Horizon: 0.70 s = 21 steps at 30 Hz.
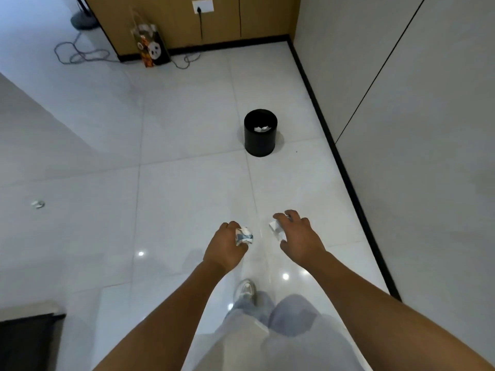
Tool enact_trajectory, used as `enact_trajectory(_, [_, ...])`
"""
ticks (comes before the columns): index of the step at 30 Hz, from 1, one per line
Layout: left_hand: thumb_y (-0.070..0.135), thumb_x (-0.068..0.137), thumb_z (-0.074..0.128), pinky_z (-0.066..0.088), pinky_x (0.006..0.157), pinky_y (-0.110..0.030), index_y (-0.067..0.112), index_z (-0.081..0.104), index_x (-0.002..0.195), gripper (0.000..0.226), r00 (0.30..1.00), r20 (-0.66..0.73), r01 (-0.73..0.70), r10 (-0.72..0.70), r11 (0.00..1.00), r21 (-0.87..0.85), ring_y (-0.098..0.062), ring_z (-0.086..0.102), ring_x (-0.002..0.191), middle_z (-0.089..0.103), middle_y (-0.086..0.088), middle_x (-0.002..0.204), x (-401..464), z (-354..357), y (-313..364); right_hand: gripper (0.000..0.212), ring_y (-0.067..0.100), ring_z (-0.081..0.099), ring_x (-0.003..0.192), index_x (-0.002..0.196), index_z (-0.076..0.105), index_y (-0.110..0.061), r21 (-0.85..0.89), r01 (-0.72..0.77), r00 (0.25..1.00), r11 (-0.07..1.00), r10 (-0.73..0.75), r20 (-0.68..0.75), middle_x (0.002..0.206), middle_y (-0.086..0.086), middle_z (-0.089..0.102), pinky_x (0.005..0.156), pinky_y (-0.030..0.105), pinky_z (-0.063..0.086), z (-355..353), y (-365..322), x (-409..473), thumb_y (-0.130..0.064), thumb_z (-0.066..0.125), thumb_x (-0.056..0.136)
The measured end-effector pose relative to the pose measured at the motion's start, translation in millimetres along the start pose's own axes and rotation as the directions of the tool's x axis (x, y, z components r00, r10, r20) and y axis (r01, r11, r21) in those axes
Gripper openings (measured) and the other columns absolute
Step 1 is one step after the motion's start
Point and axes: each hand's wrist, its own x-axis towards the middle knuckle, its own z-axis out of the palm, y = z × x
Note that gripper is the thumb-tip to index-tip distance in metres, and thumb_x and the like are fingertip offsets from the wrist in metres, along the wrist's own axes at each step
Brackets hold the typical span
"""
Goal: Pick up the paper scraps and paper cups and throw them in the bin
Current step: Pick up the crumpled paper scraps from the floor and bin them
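Note:
A black round bin stands on the white tiled floor ahead of me, with white paper scraps inside it. My left hand is closed around a crumpled white and blue paper cup. My right hand grips a crumpled white paper scrap. Both hands are held out in front of me, well short of the bin. Another small scrap lies on the floor far to the left.
A grey wall with a black skirting runs along the right. A gift bag and loose cables sit by the wooden cabinet at the back. A dark object is at lower left. My shoe is below the hands.

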Motion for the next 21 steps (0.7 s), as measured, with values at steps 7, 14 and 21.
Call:
enact_trajectory(7, [0.026, 0.084, 0.067, 0.042, 0.080, -0.022, 0.014, 0.054, 0.110, 0.032, 0.997, 0.051, -0.057, 0.054, 0.997, 0.052, -0.020, 0.056, 0.095, 0.056, -0.006, 0.108, 143, -38, 44, 0.064, 0.027, 0.039, 0.121, 0.143, 0.033, -0.029, 0.046, -0.085, 0.996, 0.995, 0.085, 0.004, 0.147, -0.001, 0.027, 0.086, 0.034, 0.050, -64, 19, 111, -0.005, 0.052, 0.087])
enact_trajectory(14, [0.025, 0.085, 0.065, 0.047, 0.080, -0.025, 0.015, 0.052, 0.113, 0.033, 0.999, 0.033, -0.012, 0.012, 1.000, 0.020, -0.020, 0.056, 0.091, 0.053, -0.005, 0.109, 304, -53, 117, 0.067, 0.028, 0.039, 0.121, 0.144, 0.031, -0.028, 0.003, -0.082, 0.997, 0.997, 0.082, 0.010, 0.146, 0.000, 0.028, 0.090, 0.036, 0.050, -157, 66, 260, -0.005, 0.057, 0.087])
enact_trajectory(21, [0.020, 0.083, 0.062, 0.048, 0.075, -0.030, 0.011, 0.055, 0.108, 0.027, 0.995, -0.016, 0.098, -0.098, 0.994, -0.038, -0.024, 0.057, 0.088, 0.055, -0.008, 0.104, 424, -83, 170, 0.065, 0.029, 0.038, 0.123, 0.145, 0.031, -0.027, -0.046, -0.030, 0.997, 0.998, 0.034, 0.068, 0.147, 0.001, 0.028, 0.091, 0.037, 0.049, -250, 87, 390, -0.004, 0.053, 0.088])
